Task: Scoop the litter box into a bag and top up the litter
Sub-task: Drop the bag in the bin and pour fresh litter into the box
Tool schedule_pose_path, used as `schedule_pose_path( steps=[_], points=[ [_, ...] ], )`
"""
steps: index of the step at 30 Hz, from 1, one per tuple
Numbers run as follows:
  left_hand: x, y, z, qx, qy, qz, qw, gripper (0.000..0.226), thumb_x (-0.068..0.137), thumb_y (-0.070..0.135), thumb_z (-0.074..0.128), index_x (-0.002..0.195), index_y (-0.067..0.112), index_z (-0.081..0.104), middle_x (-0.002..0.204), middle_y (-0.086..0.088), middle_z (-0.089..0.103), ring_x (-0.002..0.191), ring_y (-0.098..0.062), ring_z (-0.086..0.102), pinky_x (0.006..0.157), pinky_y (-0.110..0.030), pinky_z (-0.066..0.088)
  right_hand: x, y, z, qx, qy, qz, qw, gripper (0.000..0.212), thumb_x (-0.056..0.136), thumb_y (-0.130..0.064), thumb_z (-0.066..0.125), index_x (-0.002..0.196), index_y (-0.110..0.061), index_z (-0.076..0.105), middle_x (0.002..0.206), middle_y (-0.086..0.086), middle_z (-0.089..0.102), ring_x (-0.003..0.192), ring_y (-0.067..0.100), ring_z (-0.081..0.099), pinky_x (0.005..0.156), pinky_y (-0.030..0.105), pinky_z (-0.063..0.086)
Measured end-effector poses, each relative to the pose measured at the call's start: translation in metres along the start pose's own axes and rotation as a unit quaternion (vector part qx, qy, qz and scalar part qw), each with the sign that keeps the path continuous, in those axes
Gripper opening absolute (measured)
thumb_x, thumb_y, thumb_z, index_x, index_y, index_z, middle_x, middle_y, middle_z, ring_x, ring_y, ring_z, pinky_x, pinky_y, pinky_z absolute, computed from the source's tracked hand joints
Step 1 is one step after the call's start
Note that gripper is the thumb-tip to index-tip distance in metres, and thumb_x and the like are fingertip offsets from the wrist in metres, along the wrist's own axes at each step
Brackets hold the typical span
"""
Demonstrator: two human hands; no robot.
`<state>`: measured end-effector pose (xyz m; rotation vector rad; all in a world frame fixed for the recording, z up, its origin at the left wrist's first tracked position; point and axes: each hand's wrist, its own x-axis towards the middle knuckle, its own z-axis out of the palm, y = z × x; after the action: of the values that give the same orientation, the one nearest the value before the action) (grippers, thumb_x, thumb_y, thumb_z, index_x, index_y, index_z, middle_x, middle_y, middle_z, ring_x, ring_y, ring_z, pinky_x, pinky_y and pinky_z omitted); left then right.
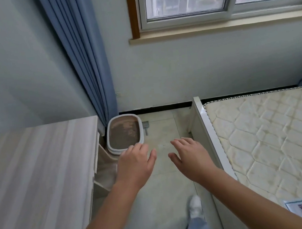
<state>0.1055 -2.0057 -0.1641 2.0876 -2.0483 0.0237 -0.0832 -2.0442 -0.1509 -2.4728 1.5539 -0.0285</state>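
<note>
Standing over a white litter box [124, 133] tucked in the corner under the blue curtain [91, 64], grey scoop [145, 127] beside it, left hand [135, 165] and right hand [189, 157] spread empty, no bag visible, so scooped clumps risk spilling.

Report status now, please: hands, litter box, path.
Left hand and right hand open, empty. Litter box on floor ahead, scoop beside it. Path open.
</note>
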Motion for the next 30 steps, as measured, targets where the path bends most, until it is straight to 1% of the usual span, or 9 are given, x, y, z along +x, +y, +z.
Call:
schedule_pose_path(
  steps=[2,7,9,12,17,20,25,27,30],
  points=[
    [0.026,0.000,0.008,0.008,-0.009,-0.015,1.000,0.050,0.095,0.049,0.024,0.095,0.020,0.064,0.088,0.004,0.064,0.077,-0.018,0.059,0.069,-0.036,0.050,0.031,0.013,0.002,0.001,-0.007,-0.016,1.000,0.049,0.099,-0.049,0.034,0.137,-0.020,0.045,0.140,-0.006,0.051,0.133,0.019,0.041,0.105,0.033,0.035],
    [0.085,0.007,0.021,0.015,-0.037,-0.062,0.997,0.058,0.094,0.052,0.014,0.104,0.021,0.063,0.095,0.004,0.064,0.082,-0.015,0.059,0.073,-0.034,0.050,0.106,0.049,-0.001,0.014,-0.031,-0.061,0.998,0.050,0.099,-0.049,0.033,0.138,-0.020,0.044,0.140,-0.005,0.051,0.133,0.019,0.040,0.106,0.034,0.036],
    [0.104,0.008,0.024,0.010,-0.043,-0.085,0.995,0.055,0.096,0.051,0.016,0.107,0.021,0.062,0.097,0.004,0.064,0.083,-0.014,0.058,0.074,-0.034,0.050,0.135,0.059,-0.004,0.011,-0.044,-0.082,0.996,0.048,0.100,-0.048,0.033,0.137,-0.020,0.045,0.139,-0.005,0.051,0.132,0.020,0.040,0.105,0.034,0.035],
    [0.120,0.002,0.026,0.012,-0.038,-0.129,0.991,0.044,0.099,0.047,0.027,0.107,0.022,0.062,0.098,0.005,0.063,0.083,-0.012,0.057,0.073,-0.031,0.048,0.173,0.065,-0.009,0.008,-0.059,-0.120,0.991,0.048,0.100,-0.047,0.034,0.139,-0.020,0.044,0.141,-0.004,0.050,0.133,0.020,0.039,0.105,0.035,0.035],
    [0.126,-0.018,0.027,-0.002,-0.033,-0.211,0.977,0.040,0.100,0.044,0.034,0.112,0.019,0.063,0.101,0.002,0.065,0.086,-0.016,0.060,0.074,-0.035,0.050,0.219,0.053,-0.013,0.015,-0.077,-0.172,0.982,0.049,0.100,-0.046,0.033,0.141,-0.020,0.042,0.144,-0.003,0.048,0.135,0.021,0.038,0.106,0.036,0.034],
    [0.130,-0.033,0.030,0.017,-0.032,-0.244,0.969,0.044,0.098,0.047,0.030,0.106,0.021,0.064,0.097,0.003,0.066,0.082,-0.016,0.059,0.070,-0.032,0.047,0.240,0.040,-0.006,0.016,-0.093,-0.192,0.977,0.049,0.100,-0.046,0.033,0.141,-0.021,0.042,0.144,-0.003,0.047,0.135,0.020,0.038,0.106,0.037,0.035],
    [0.138,-0.063,0.042,0.006,-0.040,-0.265,0.963,0.045,0.098,0.047,0.028,0.106,0.021,0.063,0.097,0.004,0.065,0.081,-0.011,0.055,0.070,-0.028,0.045,0.266,0.017,0.008,0.014,-0.110,-0.214,0.971,0.047,0.100,-0.045,0.033,0.139,-0.020,0.045,0.142,-0.002,0.050,0.133,0.021,0.040,0.104,0.037,0.036],
    [0.145,-0.075,0.052,0.002,-0.046,-0.270,0.962,0.045,0.099,0.047,0.028,0.106,0.020,0.063,0.098,0.003,0.066,0.081,-0.013,0.057,0.072,-0.031,0.049,0.277,0.009,0.012,0.013,-0.111,-0.216,0.970,0.048,0.100,-0.046,0.034,0.140,-0.020,0.044,0.142,-0.002,0.050,0.134,0.020,0.040,0.105,0.037,0.036],
    [0.159,-0.088,0.068,-0.025,-0.044,-0.274,0.960,0.042,0.100,0.045,0.033,0.111,0.017,0.064,0.104,0.001,0.066,0.087,-0.016,0.060,0.076,-0.036,0.051,0.295,0.002,0.023,0.005,-0.114,-0.215,0.970,0.050,0.100,-0.047,0.034,0.141,-0.021,0.043,0.143,-0.003,0.049,0.135,0.019,0.039,0.107,0.036,0.035]
  ],
)
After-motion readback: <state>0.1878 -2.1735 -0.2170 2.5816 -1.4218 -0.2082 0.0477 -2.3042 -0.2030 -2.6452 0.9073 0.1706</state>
